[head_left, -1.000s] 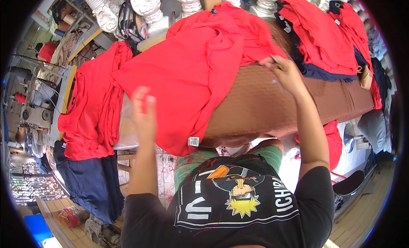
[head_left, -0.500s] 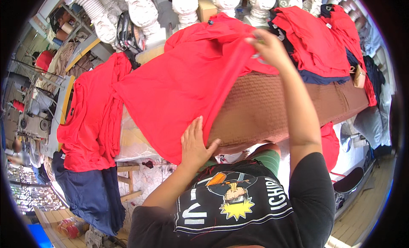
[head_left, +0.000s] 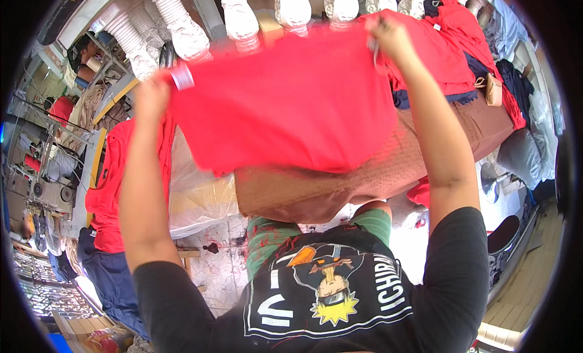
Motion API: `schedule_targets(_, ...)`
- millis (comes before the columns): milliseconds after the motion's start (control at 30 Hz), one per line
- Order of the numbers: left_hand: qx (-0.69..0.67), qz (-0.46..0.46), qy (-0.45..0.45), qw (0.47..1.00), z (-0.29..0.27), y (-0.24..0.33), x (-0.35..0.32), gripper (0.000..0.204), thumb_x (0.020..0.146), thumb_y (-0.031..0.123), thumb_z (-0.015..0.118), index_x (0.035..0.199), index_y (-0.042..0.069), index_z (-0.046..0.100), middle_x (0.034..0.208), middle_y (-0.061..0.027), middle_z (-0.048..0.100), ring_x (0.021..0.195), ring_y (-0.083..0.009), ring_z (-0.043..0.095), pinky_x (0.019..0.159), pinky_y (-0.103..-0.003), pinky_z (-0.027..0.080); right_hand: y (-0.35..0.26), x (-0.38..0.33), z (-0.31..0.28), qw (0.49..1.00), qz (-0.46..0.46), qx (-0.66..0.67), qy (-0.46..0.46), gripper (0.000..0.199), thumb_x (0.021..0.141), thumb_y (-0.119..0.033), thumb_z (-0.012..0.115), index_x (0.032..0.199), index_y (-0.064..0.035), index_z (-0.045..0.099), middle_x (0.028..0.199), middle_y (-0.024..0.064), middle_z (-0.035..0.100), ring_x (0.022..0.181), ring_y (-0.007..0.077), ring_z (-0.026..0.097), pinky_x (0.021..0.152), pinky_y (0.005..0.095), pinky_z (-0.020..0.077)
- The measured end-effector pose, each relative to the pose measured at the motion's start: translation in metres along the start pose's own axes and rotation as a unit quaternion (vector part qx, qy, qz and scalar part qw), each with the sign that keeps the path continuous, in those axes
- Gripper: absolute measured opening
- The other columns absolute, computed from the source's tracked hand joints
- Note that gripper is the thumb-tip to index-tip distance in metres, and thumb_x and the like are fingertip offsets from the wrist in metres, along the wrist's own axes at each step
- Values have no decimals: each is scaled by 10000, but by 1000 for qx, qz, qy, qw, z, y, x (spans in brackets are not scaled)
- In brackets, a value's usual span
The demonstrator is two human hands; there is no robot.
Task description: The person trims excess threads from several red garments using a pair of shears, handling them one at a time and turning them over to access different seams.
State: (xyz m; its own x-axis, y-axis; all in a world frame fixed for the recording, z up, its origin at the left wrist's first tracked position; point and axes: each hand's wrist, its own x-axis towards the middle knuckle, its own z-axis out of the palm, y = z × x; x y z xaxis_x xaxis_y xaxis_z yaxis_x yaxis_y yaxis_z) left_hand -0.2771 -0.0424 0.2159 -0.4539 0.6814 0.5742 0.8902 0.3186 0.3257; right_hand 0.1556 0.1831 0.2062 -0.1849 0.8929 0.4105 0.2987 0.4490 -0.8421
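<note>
A red garment [head_left: 285, 110] is stretched between my two hands above the brown padded surface [head_left: 291, 192], its lower edge blurred by motion. My left hand [head_left: 152, 98] is closed on its upper left corner, beside a white label [head_left: 183, 77]. At the upper right corner my right hand [head_left: 392, 38] grips the cloth, fingers bent. A small dark and greyish object [head_left: 374, 44] shows at those fingers, too blurred to name. The garment's kind is hard to tell while it is spread like this.
More red garments [head_left: 112, 177] hang at the left over dark blue cloth [head_left: 106, 280]. Another red pile [head_left: 434, 61] lies at the right, with a small tan pouch [head_left: 493, 90] near it. White balusters [head_left: 240, 19] line the back. A sewing machine [head_left: 51, 195] stands far left.
My left hand has gone from resting on the cloth near me to gripping its upper left corner. The garment has been lifted and spread out; my right hand has moved slightly up.
</note>
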Motion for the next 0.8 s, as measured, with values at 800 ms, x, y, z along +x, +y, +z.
schedule_targets(800, 15, 6, -276, 961, 13, -54, -200, 459, 851, 258, 698, 1248, 55, 589, 1194, -201, 619, 1147, -300, 580, 981, -367, 425, 90, -241, -73, 962, 180, -60, -195, 206, 875, -218, 708, 855, -13, 699, 714, -13, 594, 628, 63, 524, 594, 249, 456)
